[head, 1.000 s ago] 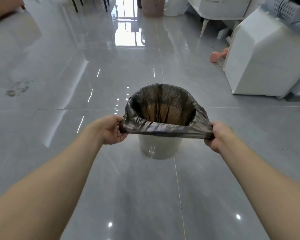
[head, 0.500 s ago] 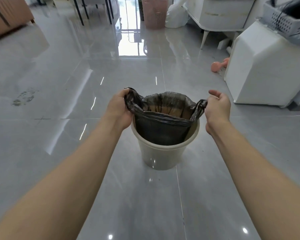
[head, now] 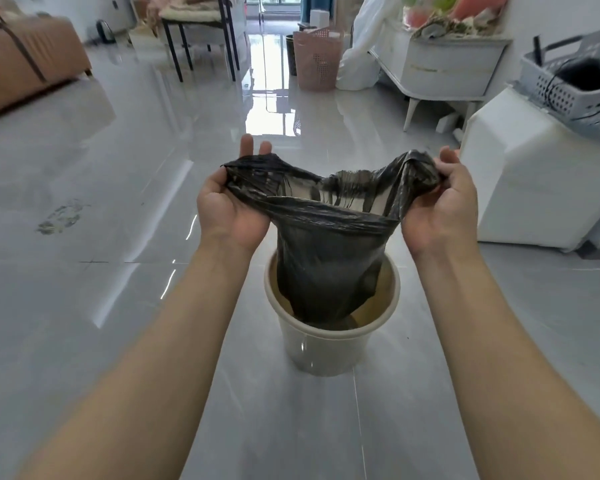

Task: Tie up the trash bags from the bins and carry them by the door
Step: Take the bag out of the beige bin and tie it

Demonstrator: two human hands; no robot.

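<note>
Bag (head: 329, 265) stretched between both hands, above bin (head: 326, 344)

Both arms reach forward — left hand (head: 234, 206) and right hand (head: 442, 206) palm-up, each grip closed.

Open floor (head: 101, 271) left; white cabinet (head: 534, 188) crowds right hand (head: 440, 206).

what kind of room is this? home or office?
Most likely a home living area: a brown sofa on the left, a pink laundry basket on the glossy tiled floor, and a white cabinet piled with clothes. The person lifts a trash bag from a small bin.
</note>
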